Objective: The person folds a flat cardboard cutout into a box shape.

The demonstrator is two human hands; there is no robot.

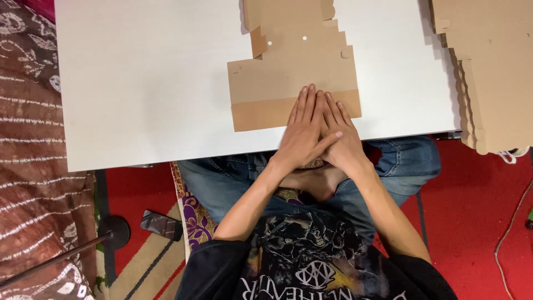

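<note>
A flat brown cardboard box blank [294, 72] lies on the white table [150, 83], with its near flap folded over along the table's front edge. Both my hands lie flat on that folded flap. My left hand [302, 130] rests partly on top of my right hand [347, 144], and its thumb crosses over the right hand's back. The fingers of both hands are stretched out and point away from me. Neither hand grips anything.
A stack of the same cardboard blanks [491, 72] overhangs the table's right end. On the red carpet lie a dark phone [161, 225], a round black stand base [114, 228] with a pole, and a thin cable [513, 222]. My crossed legs sit under the table edge.
</note>
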